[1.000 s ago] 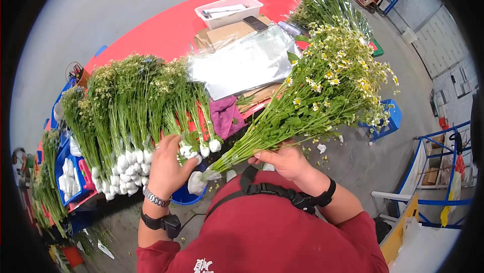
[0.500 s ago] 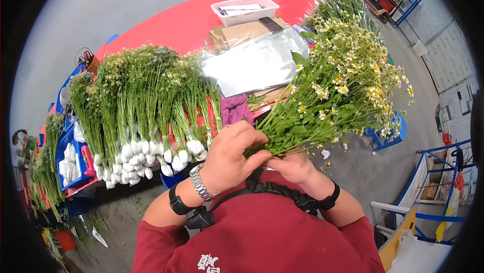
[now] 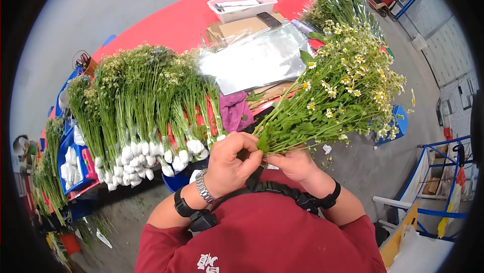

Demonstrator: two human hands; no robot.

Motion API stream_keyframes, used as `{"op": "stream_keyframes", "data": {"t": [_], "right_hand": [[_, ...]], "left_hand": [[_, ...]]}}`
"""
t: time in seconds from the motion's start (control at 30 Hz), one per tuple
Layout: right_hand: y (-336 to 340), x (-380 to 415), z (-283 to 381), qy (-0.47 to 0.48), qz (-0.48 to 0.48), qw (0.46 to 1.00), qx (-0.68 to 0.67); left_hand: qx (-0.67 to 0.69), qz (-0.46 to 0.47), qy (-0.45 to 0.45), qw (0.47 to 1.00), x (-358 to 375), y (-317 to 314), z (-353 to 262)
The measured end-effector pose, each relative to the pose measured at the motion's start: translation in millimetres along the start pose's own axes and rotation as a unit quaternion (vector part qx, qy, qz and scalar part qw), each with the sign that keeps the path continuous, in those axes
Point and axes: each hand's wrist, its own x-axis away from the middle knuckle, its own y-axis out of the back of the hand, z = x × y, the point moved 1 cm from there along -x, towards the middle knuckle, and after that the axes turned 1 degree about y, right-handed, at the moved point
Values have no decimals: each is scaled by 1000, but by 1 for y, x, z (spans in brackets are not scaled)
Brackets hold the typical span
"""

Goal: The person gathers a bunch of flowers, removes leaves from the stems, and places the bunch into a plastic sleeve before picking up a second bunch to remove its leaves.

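A loose bunch of chamomile-like flowers (image 3: 333,101), with small white petals, yellow centres and leafy green stems, slants up and right from my hands. My right hand (image 3: 295,166) is closed around the lower stems, which are partly hidden by the fingers. Just left of it, my left hand (image 3: 233,164) has thumb and fingers pinched together at a green leaf (image 3: 262,144) by the stem ends. The two hands are close together in front of my chest.
Tied bunches with white-wrapped ends (image 3: 138,157) line the red table (image 3: 171,21) at left. Clear plastic sleeves (image 3: 257,61), a phone (image 3: 268,19), a white bin (image 3: 242,13) and a purple cloth (image 3: 235,112) lie beyond my hands. A blue rack (image 3: 443,212) stands at right.
My left hand has shifted slightly down and left, with its fingers now pinched tighter at a leaf. The flower bunch stays in my right hand, tipped slightly right.
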Motion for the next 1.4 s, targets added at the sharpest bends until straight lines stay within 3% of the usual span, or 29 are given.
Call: {"op": "stream_keyframes", "data": {"t": [0.1,0.17,0.27,0.33,0.4,0.47,0.5,0.53,0.6,0.67,0.77,0.9,0.97,1.07,1.23,1.37,1.4], "right_hand": [[3,1,-6,-23,-4,1000,-20],[4,1,-6,-47,-13,997,-53],[6,2,-2,-81,-13,990,-115],[9,5,-4,-101,-10,989,-108],[8,6,-2,-103,-12,989,-104],[9,7,-5,-107,-10,989,-100],[10,8,-11,-106,-7,987,-120],[10,8,-14,-106,-3,984,-140],[5,5,-9,-101,0,987,-122],[2,4,-8,-95,5,990,-103],[1,8,-12,-11,14,1000,3],[5,12,-11,-23,2,998,-58],[6,12,-4,0,1,995,97],[4,12,5,5,13,980,200],[12,18,-10,3,12,979,201],[15,20,-19,-17,-1,985,170],[15,20,-20,-18,-1,985,170]], "left_hand": [[-43,41,-18,998,0,9,1],[-67,-11,-56,996,1,17,1],[-129,-138,12,982,6,43,-1],[-356,-52,119,925,7,66,-7],[-405,-7,118,907,10,76,-7],[-467,5,0,884,12,77,-10],[-397,-11,9,918,9,71,-12],[-397,-13,11,918,6,66,-15],[-213,52,-21,975,0,53,-22],[-212,60,-56,974,-10,31,-30],[-226,42,-95,969,-17,7,-32],[-267,-7,-96,959,-18,-3,-35],[-273,-17,-94,957,-18,-8,-34],[-260,-29,-98,960,-21,-13,-32],[-155,2,4,988,-26,-14,-27],[-117,-12,4,993,-22,-14,-20],[-158,-26,-39,986,-22,-13,-22]]}}
